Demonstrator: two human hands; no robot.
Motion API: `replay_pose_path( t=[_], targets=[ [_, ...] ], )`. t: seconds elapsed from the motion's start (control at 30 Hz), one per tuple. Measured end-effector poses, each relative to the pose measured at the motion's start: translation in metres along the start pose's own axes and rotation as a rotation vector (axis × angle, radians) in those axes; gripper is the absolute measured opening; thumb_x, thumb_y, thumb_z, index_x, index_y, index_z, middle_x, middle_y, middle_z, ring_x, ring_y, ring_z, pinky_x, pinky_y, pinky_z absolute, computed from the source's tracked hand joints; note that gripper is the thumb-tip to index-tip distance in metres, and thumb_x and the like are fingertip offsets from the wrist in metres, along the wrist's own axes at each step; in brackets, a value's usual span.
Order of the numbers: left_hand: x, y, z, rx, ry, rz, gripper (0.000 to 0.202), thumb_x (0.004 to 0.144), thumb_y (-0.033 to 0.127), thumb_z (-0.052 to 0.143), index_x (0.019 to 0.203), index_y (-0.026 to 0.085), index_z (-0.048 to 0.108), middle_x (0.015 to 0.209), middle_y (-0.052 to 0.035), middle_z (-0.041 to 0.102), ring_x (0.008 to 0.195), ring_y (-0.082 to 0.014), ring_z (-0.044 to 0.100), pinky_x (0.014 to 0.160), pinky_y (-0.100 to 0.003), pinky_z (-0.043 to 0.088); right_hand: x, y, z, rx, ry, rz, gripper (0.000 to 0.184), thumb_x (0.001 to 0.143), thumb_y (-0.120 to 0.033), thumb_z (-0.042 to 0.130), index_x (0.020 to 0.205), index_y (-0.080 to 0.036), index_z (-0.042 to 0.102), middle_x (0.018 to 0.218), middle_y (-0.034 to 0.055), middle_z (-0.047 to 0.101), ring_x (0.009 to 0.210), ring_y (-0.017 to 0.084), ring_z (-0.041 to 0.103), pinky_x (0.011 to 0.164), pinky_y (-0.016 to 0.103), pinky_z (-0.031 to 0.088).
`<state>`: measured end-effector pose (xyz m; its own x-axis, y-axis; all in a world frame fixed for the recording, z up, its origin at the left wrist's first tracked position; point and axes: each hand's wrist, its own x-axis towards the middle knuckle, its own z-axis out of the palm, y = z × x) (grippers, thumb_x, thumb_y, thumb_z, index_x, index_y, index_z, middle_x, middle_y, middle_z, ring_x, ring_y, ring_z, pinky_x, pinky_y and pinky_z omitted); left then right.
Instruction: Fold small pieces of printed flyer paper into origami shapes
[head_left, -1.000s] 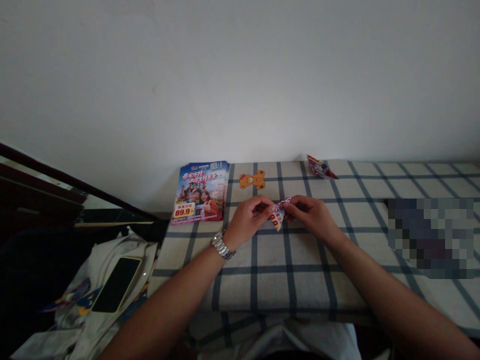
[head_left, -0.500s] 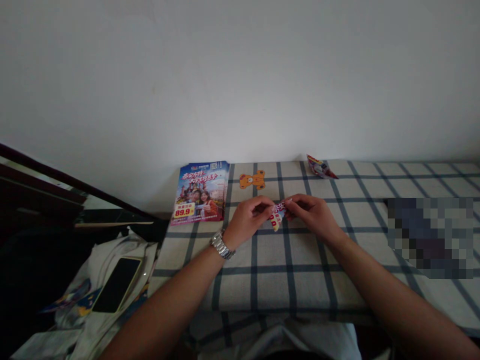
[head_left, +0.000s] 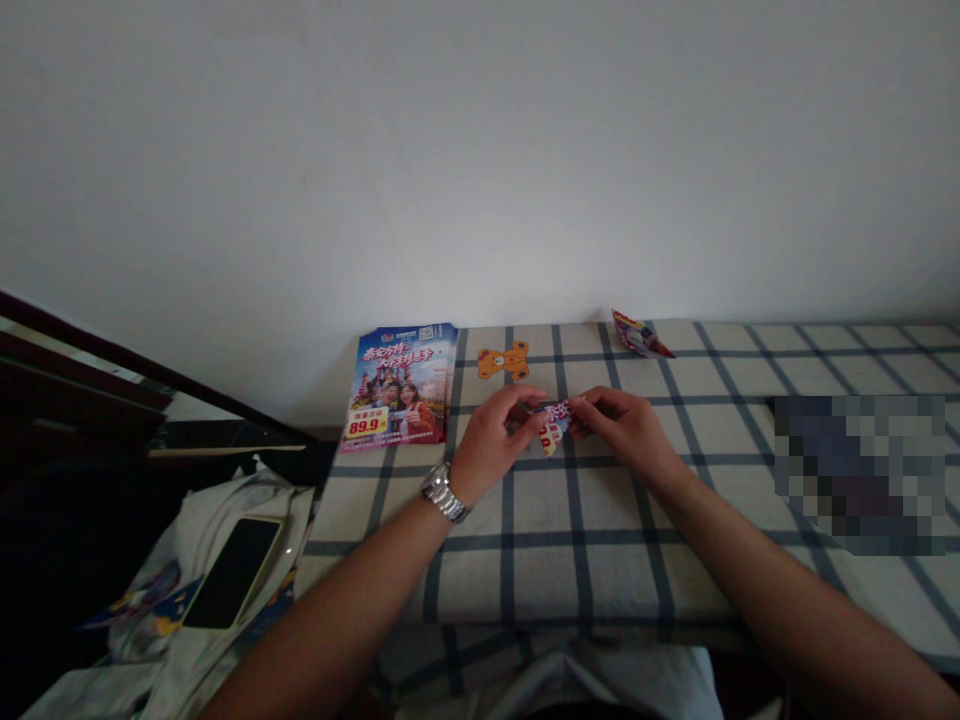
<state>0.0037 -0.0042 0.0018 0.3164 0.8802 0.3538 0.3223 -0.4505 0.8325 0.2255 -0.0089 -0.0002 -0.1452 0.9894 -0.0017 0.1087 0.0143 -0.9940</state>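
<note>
A small folded piece of printed paper [head_left: 555, 424], red, white and purple, is pinched between both my hands above the checked tablecloth [head_left: 585, 520]. My left hand [head_left: 491, 440], with a metal watch at the wrist, grips its left end with closed fingers. My right hand [head_left: 622, 425] holds the right end, fingers curled round it. Part of the paper is hidden by my fingertips.
A stack of colourful flyers [head_left: 397, 385] lies at the table's far left corner, an orange bear print [head_left: 504, 360] beside it. Another folded paper piece [head_left: 640, 335] rests by the wall. A dark phone [head_left: 231, 570] lies on white cloth at lower left. A blurred patch covers the right.
The folded paper has been pressed smaller and flatter between my fingers; its hanging tip has drawn up. Both hands stay in the same spot.
</note>
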Motion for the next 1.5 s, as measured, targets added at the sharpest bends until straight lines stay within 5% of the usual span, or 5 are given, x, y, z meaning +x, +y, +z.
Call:
replay_pose_path(
  t=[0.43,0.83,1.1,1.5],
  targets=[
    [0.0001,0.0005,0.0021,0.024,0.014,0.069,0.018,0.093,0.007,0.065,0.103,0.021,0.065,0.104,-0.0028,0.066,0.087,-0.0125,0.068,0.081,-0.027,0.061,0.0007,-0.0028,0.0015,0.052,0.015,0.03,0.034,0.087,-0.053,0.076,0.093,-0.02,0.077,0.083,0.0054,0.078,0.071,0.017,0.073,0.069,0.03,0.062],
    [0.0033,-0.0018,-0.002,-0.101,0.05,-0.054,0.009,0.095,0.013,0.067,0.101,0.02,0.068,0.099,-0.003,0.072,0.088,-0.0144,0.07,0.083,-0.029,0.058,0.0012,-0.0023,0.0001,0.064,-0.065,0.008,0.032,0.09,-0.049,0.074,0.106,-0.022,0.078,0.095,0.0047,0.079,0.078,0.017,0.073,0.077,0.032,0.062],
    [0.003,-0.0045,-0.0031,-0.1,0.065,-0.035,0.006,0.097,0.021,0.067,0.103,0.02,0.068,0.101,-0.0038,0.072,0.091,-0.0157,0.07,0.086,-0.031,0.06,-0.0015,-0.0049,0.0028,0.062,-0.184,0.036,0.033,0.09,-0.049,0.073,0.105,-0.021,0.077,0.096,0.0056,0.08,0.08,0.018,0.074,0.075,0.031,0.064],
    [0.0012,-0.0014,-0.0017,-0.009,0.044,0.03,0.008,0.098,0.024,0.066,0.105,0.021,0.068,0.106,-0.0051,0.068,0.095,-0.0158,0.069,0.083,-0.03,0.062,-0.0022,-0.0043,0.0044,0.086,-0.171,0.03,0.032,0.091,-0.049,0.073,0.103,-0.02,0.075,0.091,0.0051,0.079,0.078,0.017,0.074,0.075,0.031,0.065]
  ],
)
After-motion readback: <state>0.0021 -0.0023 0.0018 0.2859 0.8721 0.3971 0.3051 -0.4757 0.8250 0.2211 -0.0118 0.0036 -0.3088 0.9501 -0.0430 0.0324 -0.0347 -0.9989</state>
